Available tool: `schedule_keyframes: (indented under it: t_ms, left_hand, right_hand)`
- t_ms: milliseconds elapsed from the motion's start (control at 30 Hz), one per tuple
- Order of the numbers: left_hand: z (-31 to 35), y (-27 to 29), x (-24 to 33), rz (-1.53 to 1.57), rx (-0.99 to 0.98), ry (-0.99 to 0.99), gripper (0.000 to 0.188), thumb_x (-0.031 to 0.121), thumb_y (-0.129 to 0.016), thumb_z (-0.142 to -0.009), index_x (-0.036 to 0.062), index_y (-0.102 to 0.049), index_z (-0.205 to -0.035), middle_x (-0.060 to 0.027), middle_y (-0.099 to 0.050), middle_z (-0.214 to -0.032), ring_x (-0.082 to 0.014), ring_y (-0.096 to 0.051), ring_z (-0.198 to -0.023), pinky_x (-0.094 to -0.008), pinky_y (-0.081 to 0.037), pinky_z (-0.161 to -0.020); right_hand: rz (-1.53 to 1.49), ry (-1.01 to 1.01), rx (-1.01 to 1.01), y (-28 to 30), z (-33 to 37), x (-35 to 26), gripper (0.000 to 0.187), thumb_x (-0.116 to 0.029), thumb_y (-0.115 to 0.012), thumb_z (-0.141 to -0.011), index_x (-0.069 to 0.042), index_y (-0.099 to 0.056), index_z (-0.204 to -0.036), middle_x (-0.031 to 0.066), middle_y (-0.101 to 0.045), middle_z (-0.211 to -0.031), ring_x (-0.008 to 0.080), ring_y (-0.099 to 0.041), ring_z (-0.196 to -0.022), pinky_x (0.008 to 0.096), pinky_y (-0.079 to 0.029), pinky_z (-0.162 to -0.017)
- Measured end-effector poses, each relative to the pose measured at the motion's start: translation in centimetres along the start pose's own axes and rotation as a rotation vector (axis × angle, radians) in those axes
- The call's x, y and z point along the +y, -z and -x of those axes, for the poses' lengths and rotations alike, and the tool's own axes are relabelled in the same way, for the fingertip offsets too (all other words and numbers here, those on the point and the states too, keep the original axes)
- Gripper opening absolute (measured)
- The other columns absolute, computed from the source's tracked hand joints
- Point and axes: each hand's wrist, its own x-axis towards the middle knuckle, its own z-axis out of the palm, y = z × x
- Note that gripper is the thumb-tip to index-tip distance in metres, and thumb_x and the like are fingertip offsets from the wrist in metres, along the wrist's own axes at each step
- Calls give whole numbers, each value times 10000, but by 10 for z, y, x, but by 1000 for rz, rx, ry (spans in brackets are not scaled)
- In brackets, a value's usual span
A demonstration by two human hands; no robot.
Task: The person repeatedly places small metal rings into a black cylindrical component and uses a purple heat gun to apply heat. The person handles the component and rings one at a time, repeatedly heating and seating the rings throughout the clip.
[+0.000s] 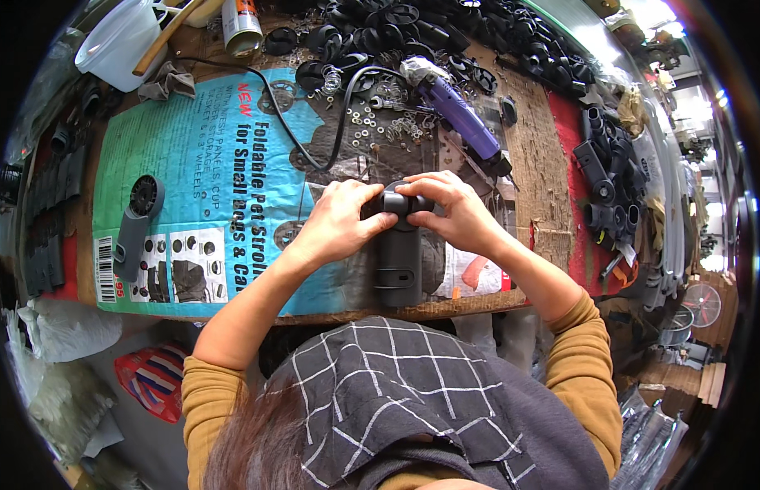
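Note:
A black plastic joint part (398,273) with a slotted body lies near the front edge of the work surface, its round head pointing away from me. My left hand (340,219) pinches the left side of that head between thumb and fingers. From the other side, my right hand (457,211) closes on the head as well, thumb and fingertips pressed to it. My fingertips partly hide the head. Well to the left lies a similar dark grey part (135,233) with a toothed round end.
Beyond my hands lies a purple power tool (465,122) with a black cable (342,135). Small white washers (365,129) and metal bits are scattered nearby. Black parts (380,28) heap at the back, more (604,163) at right. A clear tub (122,41) and spray can (241,28) stand back left.

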Motion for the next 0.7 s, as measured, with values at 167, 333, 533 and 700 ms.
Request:
schedule_keyframes:
  t_ms: [167, 333, 533, 700]
  left_hand:
    - [-10, 7, 8, -17, -160, 53, 463, 338, -730, -797, 7, -636, -1107, -206, -611, -1000, -369, -581, -985, -445, -461, -891]
    - [-32, 19, 31, 121, -310, 386, 577, 495, -705, -808, -34, -679, -1035, -213, -657, -963, -285, -642, -883, -403, -504, -756]
    - [-44, 1, 55, 641, -313, 731, 381, 389, -673, -850, 19, -663, -938, -38, -619, -894, -107, -528, -854, -277, -419, -745]
    - [-11, 4, 76, 967, -161, 263, 406, 179, -711, -831, 6, -572, -1171, -45, -625, -1043, -100, -562, -966, -259, -438, -882]
  right_hand:
    - [-409, -153, 60, -23, 9, 7, 383, -98, -719, -811, -85, -623, -1182, 160, -585, -1284, 311, -558, -1200, 389, -428, -1028]
    - [-463, -34, 180, -45, 19, 26, 389, -66, -692, -846, -73, -568, -1215, 146, -528, -1352, 284, -528, -1237, 371, -426, -1028]
    - [-938, -63, 211, -45, 37, 24, 534, -26, -686, -859, -89, -390, -1299, 104, -521, -1234, 192, -515, -1183, 363, -442, -1000]
    - [-1495, -360, 34, -25, 56, -10, 707, 3, -776, -742, -65, -440, -1360, 50, -578, -1232, 147, -545, -1167, 306, -458, -997]
